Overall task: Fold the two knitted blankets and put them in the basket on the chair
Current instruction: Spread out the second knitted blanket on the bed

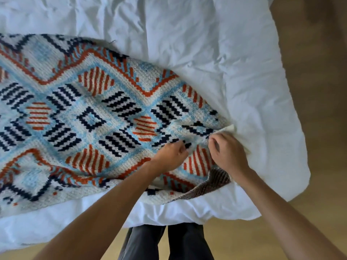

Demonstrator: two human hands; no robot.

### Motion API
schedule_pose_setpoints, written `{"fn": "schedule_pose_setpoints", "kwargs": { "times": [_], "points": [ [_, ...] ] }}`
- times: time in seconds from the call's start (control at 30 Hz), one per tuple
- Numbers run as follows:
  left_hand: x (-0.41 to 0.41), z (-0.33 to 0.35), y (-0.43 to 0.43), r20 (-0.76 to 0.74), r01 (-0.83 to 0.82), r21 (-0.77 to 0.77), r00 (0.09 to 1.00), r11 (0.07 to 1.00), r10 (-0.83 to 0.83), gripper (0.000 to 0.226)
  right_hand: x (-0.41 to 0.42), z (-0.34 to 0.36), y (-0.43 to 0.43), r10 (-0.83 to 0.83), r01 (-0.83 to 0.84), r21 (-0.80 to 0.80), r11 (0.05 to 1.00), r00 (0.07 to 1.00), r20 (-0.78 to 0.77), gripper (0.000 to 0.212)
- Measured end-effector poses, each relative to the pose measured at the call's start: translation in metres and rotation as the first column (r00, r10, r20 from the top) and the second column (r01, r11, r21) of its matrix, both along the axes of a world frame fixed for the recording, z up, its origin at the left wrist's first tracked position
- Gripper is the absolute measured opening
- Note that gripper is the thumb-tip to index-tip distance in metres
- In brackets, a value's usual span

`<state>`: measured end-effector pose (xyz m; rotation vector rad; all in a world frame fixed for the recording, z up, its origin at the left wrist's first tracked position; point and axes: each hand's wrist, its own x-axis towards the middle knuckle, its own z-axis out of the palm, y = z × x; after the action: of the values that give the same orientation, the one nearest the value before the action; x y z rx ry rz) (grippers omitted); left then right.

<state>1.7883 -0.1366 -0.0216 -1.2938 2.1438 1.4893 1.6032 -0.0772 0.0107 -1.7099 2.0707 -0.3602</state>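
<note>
The rumpled white duvet (234, 53) fills the bed, and spread across it lies the knitted blanket (90, 113), cream with pale-blue diamonds, rust-orange stripes and navy zigzags; it runs off the left of view and ends by the bed's right corner. Only this one blanket shows; the second, the basket and the chair are nowhere in sight. The person stands at the bed's near edge, dark trousers (165, 243) just visible below, both bare arms reaching in. At the near right corner the blanket's edge is flipped, a greyish-brown underside showing.

Now the hands — the right hand (228, 154) is closed, pinching the cream end edge where it bunches against the duvet; the left hand (171, 153) sits just beside it, fingers curled into the knit, seemingly gripping, though I can't see the fingertips clearly. This looks like the start of the first fold; to do it well, I'd say, take only the knit and no duvet, spread the hands to the two corners, and carry the end over evenly — knit stretches and sags if dragged.
</note>
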Motion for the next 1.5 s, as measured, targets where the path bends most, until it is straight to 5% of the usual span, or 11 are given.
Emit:
{"fn": "schedule_pose_setpoints", "kwargs": {
  "times": [0.2,0.47,0.6,0.73,1.0,1.1,1.17,1.4,1.5],
  "points": [
    [-0.014,-0.007,-0.084,0.087,-0.056,-0.409,0.991,0.911,0.100,0.026,-0.002,-0.010,-0.084,-0.076,0.074,0.049,0.996,0.997,0.033,0.036],
    [-0.029,-0.016,-0.182,0.211,0.081,-0.620,0.975,0.780,0.066,0.062,0.003,-0.044,-0.157,-0.125,0.090,0.307,0.947,0.987,0.097,0.062],
    [-0.025,-0.022,-0.227,0.505,0.359,-0.503,0.860,0.786,-0.070,0.080,0.016,-0.047,-0.171,-0.003,-0.005,0.172,0.985,0.999,0.044,0.050],
    [-0.003,-0.016,-0.223,0.585,0.455,-0.388,0.793,0.802,-0.167,0.051,0.044,-0.042,-0.145,0.273,-0.274,-0.002,0.962,0.961,-0.049,0.033],
    [0.077,-0.019,-0.130,0.602,0.583,-0.115,0.685,0.804,-0.410,0.061,0.068,-0.041,-0.099,0.332,-0.343,0.188,0.920,0.939,0.088,0.030],
    [0.078,-0.014,-0.128,0.461,0.328,-0.123,0.855,0.937,-0.238,0.051,0.070,-0.043,-0.105,0.259,-0.276,0.190,0.942,0.960,0.109,0.023],
    [0.074,-0.010,-0.138,0.380,0.168,-0.225,0.922,0.960,-0.072,0.048,0.068,-0.043,-0.113,0.256,-0.274,0.248,0.929,0.961,0.102,0.040],
    [0.074,-0.007,-0.171,0.570,0.239,-0.346,0.822,0.907,0.001,0.048,0.057,-0.030,-0.136,0.307,-0.305,0.462,0.833,0.949,0.075,0.028],
    [0.073,-0.011,-0.174,0.531,0.158,-0.405,0.842,0.900,0.091,0.037,0.048,-0.025,-0.146,0.271,-0.261,0.344,0.902,0.962,0.019,0.024]
  ]
}}
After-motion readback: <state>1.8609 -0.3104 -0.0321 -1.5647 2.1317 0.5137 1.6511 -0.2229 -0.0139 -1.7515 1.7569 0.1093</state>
